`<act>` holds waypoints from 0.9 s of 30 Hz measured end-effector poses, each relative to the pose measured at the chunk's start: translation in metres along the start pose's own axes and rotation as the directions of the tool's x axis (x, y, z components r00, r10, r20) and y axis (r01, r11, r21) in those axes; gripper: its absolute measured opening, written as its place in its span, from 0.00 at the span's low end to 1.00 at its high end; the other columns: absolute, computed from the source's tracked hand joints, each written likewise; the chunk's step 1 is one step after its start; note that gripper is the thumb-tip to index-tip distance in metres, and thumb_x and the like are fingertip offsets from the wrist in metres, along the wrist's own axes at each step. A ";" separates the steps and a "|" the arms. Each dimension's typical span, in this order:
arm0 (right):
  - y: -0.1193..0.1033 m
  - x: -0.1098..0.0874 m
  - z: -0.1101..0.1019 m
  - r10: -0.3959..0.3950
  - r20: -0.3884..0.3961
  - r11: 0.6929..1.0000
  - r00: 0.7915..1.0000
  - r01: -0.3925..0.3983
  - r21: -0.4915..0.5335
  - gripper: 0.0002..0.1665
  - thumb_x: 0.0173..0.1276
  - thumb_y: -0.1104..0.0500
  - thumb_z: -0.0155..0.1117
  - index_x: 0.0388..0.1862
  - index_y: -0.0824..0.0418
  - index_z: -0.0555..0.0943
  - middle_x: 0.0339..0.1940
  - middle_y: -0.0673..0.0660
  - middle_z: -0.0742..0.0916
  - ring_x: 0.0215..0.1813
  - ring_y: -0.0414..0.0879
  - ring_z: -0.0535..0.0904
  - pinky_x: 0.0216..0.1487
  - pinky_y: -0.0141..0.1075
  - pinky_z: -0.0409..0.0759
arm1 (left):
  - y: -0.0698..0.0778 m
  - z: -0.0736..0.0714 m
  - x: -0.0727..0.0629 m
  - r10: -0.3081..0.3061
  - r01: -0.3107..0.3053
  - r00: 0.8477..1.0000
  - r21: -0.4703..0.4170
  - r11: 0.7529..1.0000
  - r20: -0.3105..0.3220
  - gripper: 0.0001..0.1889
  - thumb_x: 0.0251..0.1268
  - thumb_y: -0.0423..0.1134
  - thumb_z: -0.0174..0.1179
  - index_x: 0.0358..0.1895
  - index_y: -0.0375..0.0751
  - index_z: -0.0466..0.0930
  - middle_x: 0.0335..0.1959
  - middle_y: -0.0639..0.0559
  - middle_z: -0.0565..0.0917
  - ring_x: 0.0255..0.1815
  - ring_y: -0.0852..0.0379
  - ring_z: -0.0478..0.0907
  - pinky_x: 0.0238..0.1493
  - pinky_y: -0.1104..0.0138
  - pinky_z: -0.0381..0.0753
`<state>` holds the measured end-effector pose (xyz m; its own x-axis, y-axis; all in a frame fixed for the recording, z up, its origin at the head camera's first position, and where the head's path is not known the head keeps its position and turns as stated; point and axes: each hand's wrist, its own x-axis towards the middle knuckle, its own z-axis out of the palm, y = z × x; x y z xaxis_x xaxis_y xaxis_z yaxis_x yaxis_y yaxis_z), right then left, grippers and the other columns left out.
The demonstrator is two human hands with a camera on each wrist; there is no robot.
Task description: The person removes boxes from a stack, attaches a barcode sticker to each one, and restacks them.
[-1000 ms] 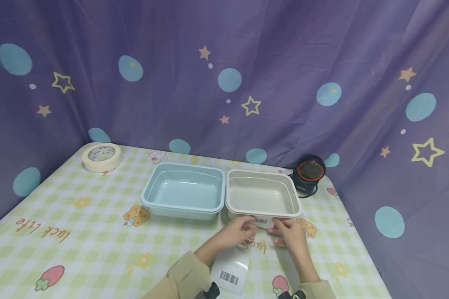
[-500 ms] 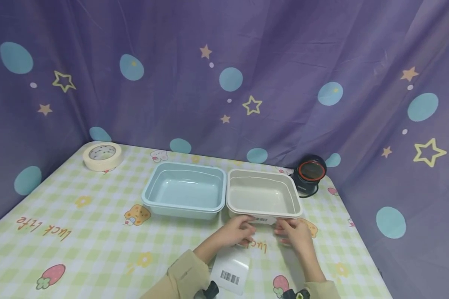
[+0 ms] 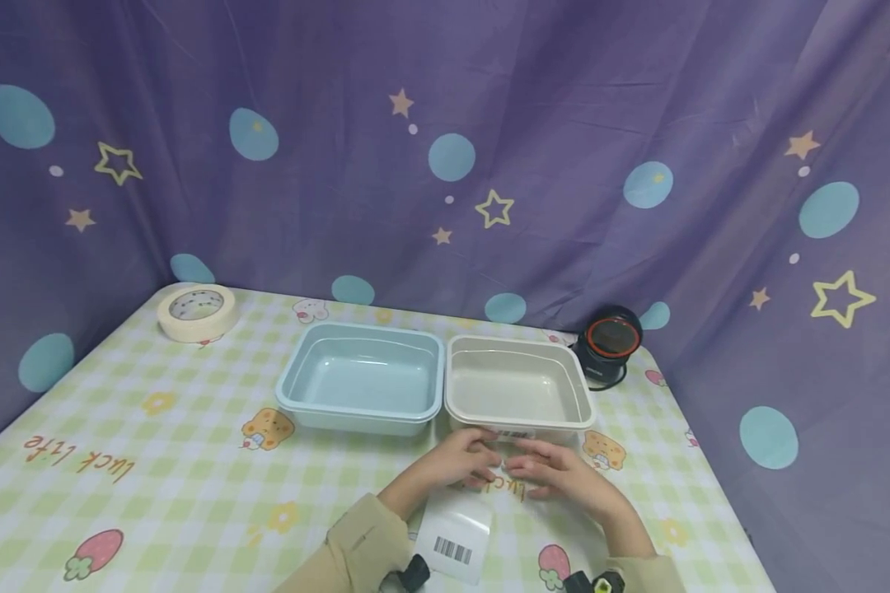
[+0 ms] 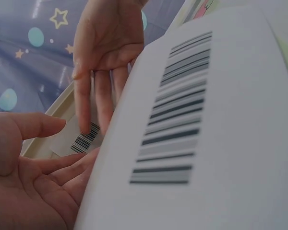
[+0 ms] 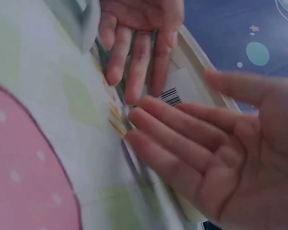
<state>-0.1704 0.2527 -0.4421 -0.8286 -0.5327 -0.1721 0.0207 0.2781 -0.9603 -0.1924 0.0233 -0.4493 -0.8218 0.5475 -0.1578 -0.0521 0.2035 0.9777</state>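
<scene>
A white barcode label (image 3: 515,434) lies against the front wall of the cream plastic bin (image 3: 521,424). My left hand (image 3: 460,457) is at the label's left side, its fingers loosely bent and holding nothing. Facing it, my right hand (image 3: 564,473) has its fingers extended in front of the bin's wall; in the right wrist view its palm (image 5: 221,153) shows nothing in it. Whether any fingertip touches the label is hard to tell. Near my left wrist lies a white sheet with a barcode (image 3: 454,535), seen large in the left wrist view.
A light blue bin (image 3: 363,413) stands directly left of the cream one. Behind the cream bin's right side is a black device with a red ring (image 3: 610,346). A roll of masking tape (image 3: 185,328) sits at the back left of the checked tablecloth (image 3: 193,469).
My right hand has let go of the label's right end, and its fingers have moved left along the bin's front. The label now lies flatter on the wall. The left hand has hardly moved.
</scene>
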 end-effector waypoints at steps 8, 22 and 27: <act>0.000 0.003 0.001 -0.067 -0.094 0.995 0.993 0.060 -0.074 0.30 0.78 0.57 0.48 0.71 0.73 0.60 0.69 0.73 0.71 0.70 0.65 0.68 0.61 0.36 0.81 | 0.003 -0.001 -0.003 -0.033 0.033 0.999 -0.033 0.999 -0.007 0.27 0.67 0.33 0.53 0.66 0.24 0.62 0.49 0.32 0.83 0.43 0.42 0.85 0.41 0.61 0.89; 0.004 -0.006 -0.007 0.145 -0.293 0.977 0.945 -0.184 -0.111 0.25 0.76 0.55 0.50 0.57 0.77 0.73 0.46 0.66 0.87 0.43 0.46 0.86 0.34 0.34 0.84 | -0.003 0.004 -0.001 -0.079 0.077 0.996 -0.071 0.994 -0.035 0.24 0.69 0.33 0.51 0.64 0.23 0.64 0.48 0.34 0.84 0.43 0.43 0.85 0.40 0.61 0.89; 0.001 -0.004 -0.007 0.110 -0.234 0.988 0.966 -0.133 -0.083 0.26 0.76 0.55 0.51 0.61 0.75 0.71 0.44 0.64 0.87 0.41 0.42 0.85 0.35 0.34 0.84 | -0.002 0.002 0.000 -0.079 0.076 0.996 -0.070 0.995 -0.051 0.25 0.68 0.33 0.52 0.64 0.22 0.64 0.47 0.33 0.84 0.44 0.41 0.85 0.40 0.60 0.89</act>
<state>-0.1712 0.2607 -0.4411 -0.9290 -0.2969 -0.2208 0.0842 0.4115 -0.9075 -0.1907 0.0244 -0.4519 -0.8430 0.4874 -0.2275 -0.1538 0.1870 0.9703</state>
